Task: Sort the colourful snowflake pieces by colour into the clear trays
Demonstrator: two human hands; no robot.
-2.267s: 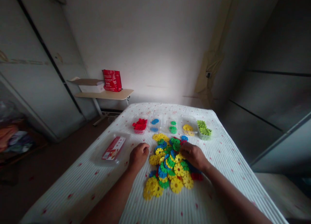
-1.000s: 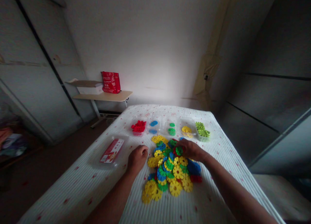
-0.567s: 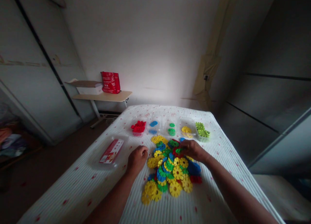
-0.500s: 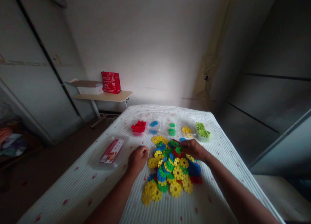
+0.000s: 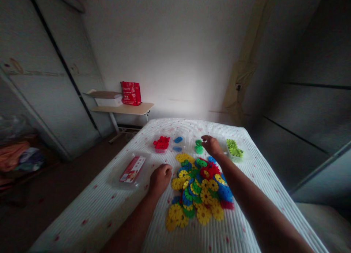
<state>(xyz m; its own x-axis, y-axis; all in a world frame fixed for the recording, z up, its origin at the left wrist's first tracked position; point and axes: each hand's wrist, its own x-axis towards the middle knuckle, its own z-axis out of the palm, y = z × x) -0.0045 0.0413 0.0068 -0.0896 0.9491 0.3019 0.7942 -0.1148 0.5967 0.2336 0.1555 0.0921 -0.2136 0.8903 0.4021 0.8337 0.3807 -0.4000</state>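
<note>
Green discs [image 5: 198, 147] sit in a clear tray near the table's far edge, right hand [image 5: 211, 146] hovering over them, fingers loosely apart. Left hand [image 5: 159, 178] is curled beside the mixed pile [image 5: 199, 189]; sorting looks midway, another disc probably gets picked next.

The right hand [image 5: 211, 146] was blurred, so whether its grip held a piece could not be told. It covered most of the clear tray [image 5: 222, 146] behind it, hiding what lay inside. The left hand [image 5: 160, 178] was curled, its fingertips tucked from sight. Both forearms ran out past the bottom edge. In the pile of discs [image 5: 200, 189] the lower pieces were buried under others. The print on the red card [image 5: 132, 168] was too small to read.
</note>
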